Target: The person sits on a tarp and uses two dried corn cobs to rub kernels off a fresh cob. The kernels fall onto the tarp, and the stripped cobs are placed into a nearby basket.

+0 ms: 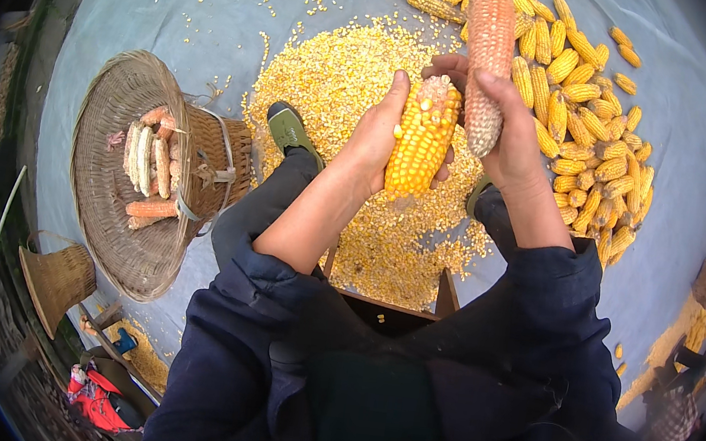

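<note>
My left hand (379, 135) grips an ear of yellow corn (423, 138), upright before me, with some kernels gone around its pale tip. In my right hand (514, 131) is a bare reddish corn cob (489, 59), held upright just right of the ear; some of the fingers pass behind the two pieces. A loose kernel shows by my left thumb. Below both hands spreads a wide heap of loose corn kernels (331, 68) on a blue-grey sheet (214, 2).
Unshelled corn ears (598, 131) lie piled at the right. A wicker basket (99, 126) with bare cobs (154, 159) lies tipped at the left, near a smaller basket (62, 282). My shoe (288, 128) rests at the heap's edge. Other people are at the lower left and lower right.
</note>
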`<state>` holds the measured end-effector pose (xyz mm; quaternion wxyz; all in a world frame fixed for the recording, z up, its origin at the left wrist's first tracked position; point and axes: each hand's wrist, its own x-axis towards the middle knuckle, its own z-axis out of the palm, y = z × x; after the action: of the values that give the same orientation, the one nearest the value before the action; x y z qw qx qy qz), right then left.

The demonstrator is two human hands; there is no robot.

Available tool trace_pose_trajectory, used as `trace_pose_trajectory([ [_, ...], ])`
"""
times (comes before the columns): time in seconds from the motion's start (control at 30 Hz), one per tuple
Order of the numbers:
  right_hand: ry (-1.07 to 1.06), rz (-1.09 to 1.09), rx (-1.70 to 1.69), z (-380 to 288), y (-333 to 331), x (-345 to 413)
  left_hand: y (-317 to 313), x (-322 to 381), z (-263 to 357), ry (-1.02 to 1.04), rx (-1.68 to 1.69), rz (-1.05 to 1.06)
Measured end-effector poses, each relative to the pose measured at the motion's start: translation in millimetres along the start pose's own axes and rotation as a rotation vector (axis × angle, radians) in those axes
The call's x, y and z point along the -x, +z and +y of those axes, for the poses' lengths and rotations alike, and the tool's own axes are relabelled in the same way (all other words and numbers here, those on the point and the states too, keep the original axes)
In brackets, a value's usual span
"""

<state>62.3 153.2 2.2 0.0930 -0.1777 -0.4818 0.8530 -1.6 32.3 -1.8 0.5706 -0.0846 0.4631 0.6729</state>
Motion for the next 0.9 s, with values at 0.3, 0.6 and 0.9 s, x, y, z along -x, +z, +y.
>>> trace_pose_trajectory([
  [0.3, -0.243, 0.243, 0.308, 23, 14, 8, 5, -6, -22, 0.279, -0.317, 0.175],
  [0.6, 0.118, 0.074, -0.234, 3, 2, -7, 7, -2, -8, 0.142, -0.136, 0.073],
  [0.9, -0.300, 0.163, 0.511, 11, 13, 7, -1, -18, -29, 0.333, -0.382, 0.200],
])
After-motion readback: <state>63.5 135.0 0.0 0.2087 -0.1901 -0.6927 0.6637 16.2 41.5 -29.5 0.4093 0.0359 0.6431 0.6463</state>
